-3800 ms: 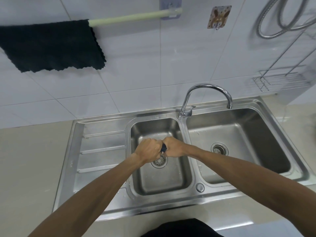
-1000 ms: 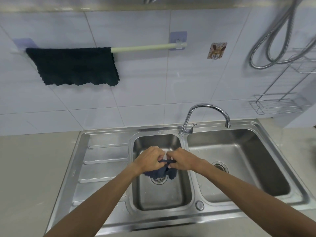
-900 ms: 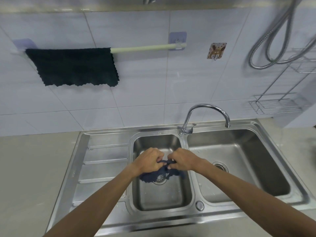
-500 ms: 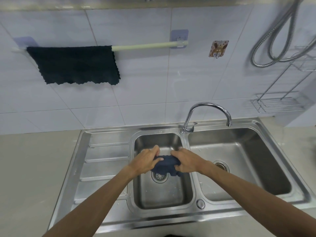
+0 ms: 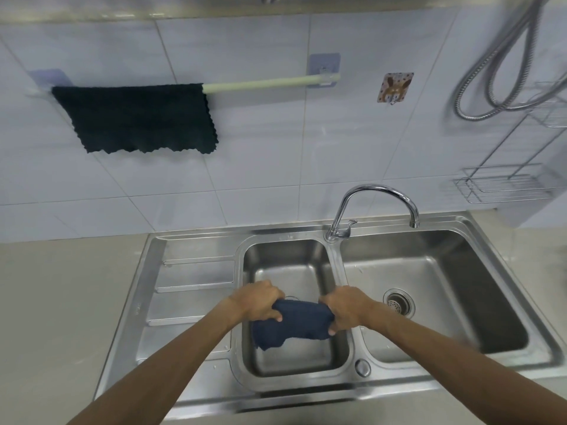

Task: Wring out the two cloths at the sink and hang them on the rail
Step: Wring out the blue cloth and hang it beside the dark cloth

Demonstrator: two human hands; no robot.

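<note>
Over the small middle basin of the steel sink [image 5: 196, 240] I hold a dark blue cloth [image 5: 296, 323] stretched between both hands. My left hand [image 5: 259, 300] grips its left end and my right hand [image 5: 345, 308] grips its right end, while the lower edge hangs loose into the basin. A second, dark green cloth [image 5: 138, 118] hangs spread on the left half of the pale green rail [image 5: 260, 84] on the tiled wall. The right half of the rail is bare.
A curved chrome tap [image 5: 377, 194] rises behind the divider, its spout over the large right basin [image 5: 460, 286]. The ribbed draining board [image 5: 190, 289] lies at the left. A wire rack [image 5: 503, 185], a shower hose [image 5: 497, 65] and a wall hook [image 5: 394, 88] are at the right.
My hands held the blue cloth bunched tight over the drain; they have since drawn apart, and the cloth is opened out between them. The camera has tilted up toward the rail.
</note>
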